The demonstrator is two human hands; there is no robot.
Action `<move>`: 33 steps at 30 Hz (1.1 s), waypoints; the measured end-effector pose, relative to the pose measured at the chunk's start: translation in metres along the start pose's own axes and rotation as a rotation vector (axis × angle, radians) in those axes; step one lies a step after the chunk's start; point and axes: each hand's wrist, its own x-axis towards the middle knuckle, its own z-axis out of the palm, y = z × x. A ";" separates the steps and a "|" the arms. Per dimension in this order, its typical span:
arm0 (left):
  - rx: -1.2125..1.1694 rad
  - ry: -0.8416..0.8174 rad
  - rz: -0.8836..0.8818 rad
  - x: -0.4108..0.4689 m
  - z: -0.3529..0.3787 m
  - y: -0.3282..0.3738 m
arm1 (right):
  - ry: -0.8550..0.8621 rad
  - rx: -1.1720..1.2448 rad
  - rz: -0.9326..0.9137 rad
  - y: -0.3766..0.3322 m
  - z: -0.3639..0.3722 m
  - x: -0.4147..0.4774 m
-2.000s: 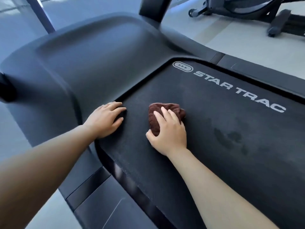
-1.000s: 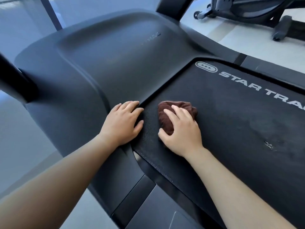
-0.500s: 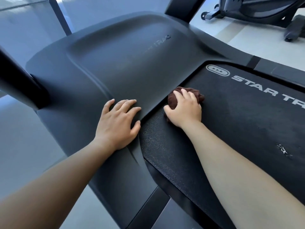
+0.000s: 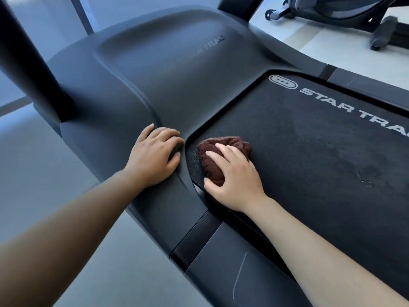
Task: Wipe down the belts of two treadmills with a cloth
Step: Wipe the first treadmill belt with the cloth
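The black treadmill belt with white STAR TRAC lettering fills the right half of the head view. A bunched dark brown cloth lies on the belt's near left corner, close to the motor cover. My right hand presses flat on top of the cloth, fingers spread over it. My left hand rests palm down on the dark grey motor cover, just left of the belt's edge, holding nothing. A faint smudged patch shows on the belt to the right.
A black upright post rises at the far left. The treadmill's side rail runs toward the bottom. Another exercise machine stands on the light floor at the top right. Grey floor lies to the left.
My right hand has slid the cloth back toward me along the belt's left edge, from the front corner by the cover. The left hand stays planted on the cover.
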 end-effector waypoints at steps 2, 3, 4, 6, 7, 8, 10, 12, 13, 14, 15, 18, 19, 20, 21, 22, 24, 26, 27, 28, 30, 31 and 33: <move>-0.045 0.045 0.023 -0.025 -0.001 0.001 | -0.007 0.007 -0.025 0.001 -0.003 -0.010; -0.075 0.063 0.020 -0.034 -0.001 0.002 | -0.006 0.009 -0.023 0.001 -0.003 -0.010; -0.101 0.073 0.008 -0.038 -0.001 0.002 | 0.004 0.013 -0.015 0.000 -0.003 -0.008; -0.126 0.080 -0.019 -0.037 -0.001 0.003 | 0.022 0.014 0.011 -0.002 0.000 0.001; -0.120 0.084 -0.026 -0.035 -0.002 0.004 | 0.019 0.014 0.023 -0.003 0.002 0.006; -0.108 0.089 -0.029 -0.034 -0.001 0.004 | 0.011 0.015 0.031 -0.004 0.004 0.012; -0.091 0.097 -0.028 -0.033 0.000 0.003 | 0.007 0.004 0.045 -0.007 0.008 0.023; -0.084 0.093 -0.023 -0.034 0.002 0.003 | 0.024 -0.024 0.069 -0.010 0.012 0.031; -0.079 0.086 -0.023 -0.033 0.002 0.002 | 0.029 -0.038 0.075 -0.011 0.013 0.033; -0.075 0.080 -0.023 -0.033 0.002 0.002 | 0.028 -0.046 0.075 -0.012 0.013 0.033; -0.071 0.076 -0.022 -0.033 0.001 0.002 | 0.020 -0.047 0.069 -0.013 0.013 0.032; -0.065 0.069 -0.011 -0.035 0.000 0.003 | -0.003 -0.035 0.015 -0.015 0.009 0.019; -0.060 0.070 -0.005 -0.035 0.000 0.003 | -0.010 -0.028 -0.008 -0.015 0.007 0.012; -0.054 0.069 -0.002 -0.036 0.000 0.004 | -0.022 -0.022 -0.027 -0.015 0.005 0.006; -0.050 0.067 -0.001 -0.036 -0.001 0.004 | -0.039 -0.019 -0.038 -0.014 0.002 0.000; -0.049 0.068 -0.003 -0.036 -0.001 0.005 | -0.056 -0.032 -0.042 -0.012 0.000 -0.005; -0.053 0.080 -0.006 -0.036 0.000 0.005 | -0.058 -0.126 -0.061 -0.010 -0.007 -0.007; -0.053 0.082 -0.007 -0.036 0.000 0.004 | -0.052 -0.208 -0.084 -0.013 -0.009 0.000; -0.055 0.082 -0.006 -0.036 0.000 0.004 | -0.078 -0.217 -0.081 -0.017 -0.009 0.005; -0.059 0.080 -0.006 -0.036 0.000 0.004 | -0.120 -0.217 -0.063 -0.020 -0.006 0.010; -0.065 0.073 -0.009 -0.037 0.000 0.005 | -0.184 -0.226 -0.006 -0.024 0.002 0.016; -0.068 0.073 -0.007 -0.036 0.000 0.005 | -0.191 -0.228 0.016 -0.025 0.004 0.017; -0.080 0.069 0.006 -0.036 -0.002 0.003 | -0.193 -0.208 0.028 -0.023 0.004 0.015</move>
